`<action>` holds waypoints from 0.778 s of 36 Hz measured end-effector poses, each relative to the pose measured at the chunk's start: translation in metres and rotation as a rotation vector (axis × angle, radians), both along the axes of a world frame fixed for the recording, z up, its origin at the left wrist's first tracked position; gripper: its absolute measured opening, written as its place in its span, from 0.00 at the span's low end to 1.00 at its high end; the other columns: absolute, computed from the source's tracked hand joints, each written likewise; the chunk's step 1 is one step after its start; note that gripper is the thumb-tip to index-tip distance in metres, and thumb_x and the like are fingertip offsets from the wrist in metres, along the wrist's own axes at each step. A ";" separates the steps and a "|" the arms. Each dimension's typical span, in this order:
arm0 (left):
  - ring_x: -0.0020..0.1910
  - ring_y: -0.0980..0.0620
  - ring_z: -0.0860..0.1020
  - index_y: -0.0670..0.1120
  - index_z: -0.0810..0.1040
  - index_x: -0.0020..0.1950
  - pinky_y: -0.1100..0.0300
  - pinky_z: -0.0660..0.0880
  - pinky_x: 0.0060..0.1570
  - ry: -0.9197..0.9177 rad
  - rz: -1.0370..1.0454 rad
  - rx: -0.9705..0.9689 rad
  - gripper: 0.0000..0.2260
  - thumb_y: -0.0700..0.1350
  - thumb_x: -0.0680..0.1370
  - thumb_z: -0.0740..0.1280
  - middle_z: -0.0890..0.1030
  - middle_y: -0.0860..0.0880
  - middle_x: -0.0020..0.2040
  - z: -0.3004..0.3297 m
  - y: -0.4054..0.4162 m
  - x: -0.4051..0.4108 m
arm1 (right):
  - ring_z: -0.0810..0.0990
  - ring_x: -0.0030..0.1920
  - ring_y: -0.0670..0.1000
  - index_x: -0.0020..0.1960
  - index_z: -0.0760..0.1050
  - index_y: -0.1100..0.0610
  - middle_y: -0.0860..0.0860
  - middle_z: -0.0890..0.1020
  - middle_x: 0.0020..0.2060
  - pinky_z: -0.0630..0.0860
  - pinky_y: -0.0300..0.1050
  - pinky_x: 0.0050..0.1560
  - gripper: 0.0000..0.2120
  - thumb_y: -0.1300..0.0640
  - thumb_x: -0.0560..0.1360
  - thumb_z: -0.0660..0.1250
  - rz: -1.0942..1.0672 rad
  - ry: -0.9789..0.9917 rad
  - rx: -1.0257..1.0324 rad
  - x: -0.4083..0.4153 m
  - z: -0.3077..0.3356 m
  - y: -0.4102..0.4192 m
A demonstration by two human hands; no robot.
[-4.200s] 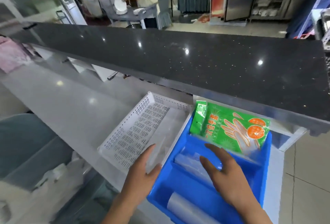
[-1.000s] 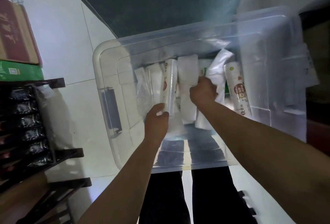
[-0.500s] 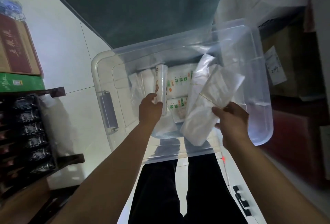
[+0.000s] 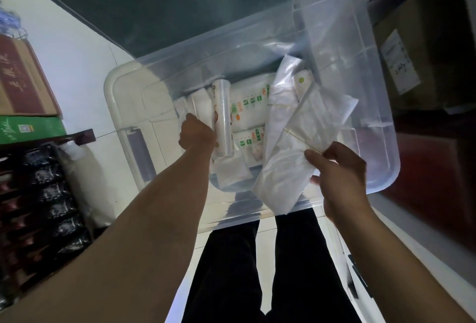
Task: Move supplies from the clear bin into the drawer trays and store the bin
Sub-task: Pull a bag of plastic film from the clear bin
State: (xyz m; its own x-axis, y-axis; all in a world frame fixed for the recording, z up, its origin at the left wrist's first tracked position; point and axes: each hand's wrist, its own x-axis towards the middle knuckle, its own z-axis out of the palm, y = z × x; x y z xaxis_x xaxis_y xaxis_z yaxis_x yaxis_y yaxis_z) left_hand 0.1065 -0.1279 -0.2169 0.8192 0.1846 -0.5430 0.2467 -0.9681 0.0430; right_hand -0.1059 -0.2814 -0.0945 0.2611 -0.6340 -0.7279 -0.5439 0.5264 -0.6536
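Tiled floor (image 4: 77, 47), clear bin (image 4: 381, 142). Left hand (image 4: 197, 135) wraps a roll (image 4: 222, 119); right hand (image 4: 340, 168) pinches slippery plastic packets (image 4: 296, 147), which could slide out mid-carry.

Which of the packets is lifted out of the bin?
The clear packet pinched in the right hand, raised above the bin; the other packets lie inside.

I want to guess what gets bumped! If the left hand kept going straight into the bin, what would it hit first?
Probably the clear roll that the left hand already grips; beyond it lie white printed packs on the clear bin's floor. Depth is hard to judge.
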 end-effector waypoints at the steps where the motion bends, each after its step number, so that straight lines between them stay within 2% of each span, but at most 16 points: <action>1: 0.51 0.44 0.81 0.43 0.73 0.59 0.54 0.72 0.45 0.001 0.001 0.023 0.10 0.43 0.79 0.65 0.80 0.44 0.54 -0.003 0.002 0.003 | 0.82 0.40 0.54 0.40 0.81 0.55 0.47 0.80 0.32 0.82 0.63 0.44 0.04 0.57 0.66 0.73 -0.001 -0.001 -0.001 -0.001 0.000 0.000; 3: 0.52 0.43 0.81 0.43 0.74 0.59 0.53 0.75 0.47 0.016 0.026 0.036 0.11 0.37 0.77 0.65 0.81 0.43 0.54 -0.005 0.003 0.008 | 0.83 0.42 0.57 0.40 0.81 0.55 0.48 0.81 0.34 0.82 0.67 0.45 0.04 0.57 0.66 0.73 -0.009 -0.001 -0.004 -0.001 0.001 0.000; 7: 0.49 0.43 0.81 0.42 0.78 0.54 0.53 0.78 0.48 0.024 0.095 -0.013 0.09 0.35 0.75 0.64 0.82 0.43 0.51 0.007 0.008 0.011 | 0.83 0.45 0.61 0.43 0.82 0.56 0.54 0.82 0.39 0.81 0.68 0.46 0.06 0.58 0.66 0.72 -0.021 0.012 0.000 -0.003 0.009 0.002; 12: 0.48 0.44 0.80 0.42 0.82 0.53 0.58 0.72 0.42 -0.061 0.074 -0.204 0.11 0.35 0.75 0.62 0.83 0.43 0.51 0.056 0.019 -0.004 | 0.84 0.47 0.61 0.41 0.81 0.54 0.54 0.83 0.40 0.79 0.67 0.52 0.03 0.60 0.68 0.73 0.052 0.013 0.003 -0.003 0.032 0.005; 14: 0.49 0.43 0.80 0.42 0.82 0.52 0.60 0.69 0.42 -0.094 0.053 -0.286 0.10 0.35 0.75 0.64 0.83 0.43 0.51 0.082 0.024 -0.012 | 0.84 0.46 0.62 0.41 0.81 0.54 0.54 0.83 0.40 0.79 0.68 0.52 0.03 0.61 0.69 0.73 0.096 0.010 -0.007 -0.002 0.045 0.006; 16: 0.49 0.42 0.80 0.42 0.82 0.50 0.59 0.70 0.43 -0.121 0.052 -0.385 0.08 0.36 0.75 0.65 0.84 0.43 0.48 0.112 0.028 -0.021 | 0.83 0.45 0.64 0.40 0.81 0.57 0.53 0.81 0.37 0.79 0.68 0.49 0.02 0.62 0.70 0.73 0.130 -0.010 -0.020 0.000 0.060 0.006; 19: 0.48 0.42 0.81 0.43 0.81 0.49 0.56 0.77 0.48 -0.147 0.089 -0.560 0.05 0.38 0.76 0.67 0.84 0.45 0.46 0.161 0.033 -0.036 | 0.83 0.44 0.62 0.41 0.82 0.56 0.52 0.80 0.36 0.80 0.62 0.47 0.04 0.64 0.70 0.72 0.179 -0.031 -0.049 0.002 0.090 0.007; 21: 0.48 0.43 0.82 0.45 0.81 0.51 0.47 0.80 0.51 -0.159 0.117 -0.689 0.05 0.38 0.77 0.68 0.84 0.45 0.47 0.193 0.035 -0.045 | 0.81 0.39 0.58 0.41 0.81 0.57 0.56 0.79 0.36 0.77 0.54 0.42 0.04 0.64 0.70 0.72 0.221 -0.053 -0.100 0.002 0.112 0.007; 23: 0.47 0.46 0.82 0.50 0.81 0.48 0.42 0.81 0.51 -0.158 0.125 -0.795 0.06 0.39 0.77 0.70 0.83 0.49 0.44 0.224 0.034 -0.054 | 0.77 0.36 0.54 0.39 0.79 0.61 0.61 0.77 0.36 0.73 0.50 0.41 0.03 0.65 0.70 0.72 0.277 -0.064 -0.172 0.000 0.136 0.007; 25: 0.46 0.50 0.82 0.57 0.80 0.44 0.42 0.81 0.51 -0.162 0.103 -0.866 0.10 0.40 0.77 0.71 0.83 0.55 0.43 0.251 0.033 -0.062 | 0.75 0.34 0.54 0.35 0.76 0.60 0.59 0.77 0.34 0.73 0.51 0.40 0.07 0.66 0.70 0.71 0.333 -0.060 -0.244 -0.006 0.161 0.007; 28: 0.48 0.51 0.82 0.59 0.81 0.45 0.42 0.80 0.53 -0.151 0.050 -0.959 0.10 0.41 0.77 0.72 0.84 0.55 0.45 0.285 0.028 -0.069 | 0.79 0.39 0.59 0.38 0.79 0.63 0.58 0.80 0.38 0.77 0.58 0.46 0.04 0.65 0.70 0.72 0.361 -0.062 -0.322 -0.020 0.201 0.004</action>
State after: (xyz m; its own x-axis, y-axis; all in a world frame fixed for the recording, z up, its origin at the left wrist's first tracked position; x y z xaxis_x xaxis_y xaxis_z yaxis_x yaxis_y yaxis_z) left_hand 0.0372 -0.0999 0.0680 0.8959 -0.2452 -0.3704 0.2134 -0.4937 0.8430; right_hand -0.1262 -0.2771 0.1060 0.5424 -0.6856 -0.4856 -0.6096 0.0766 -0.7890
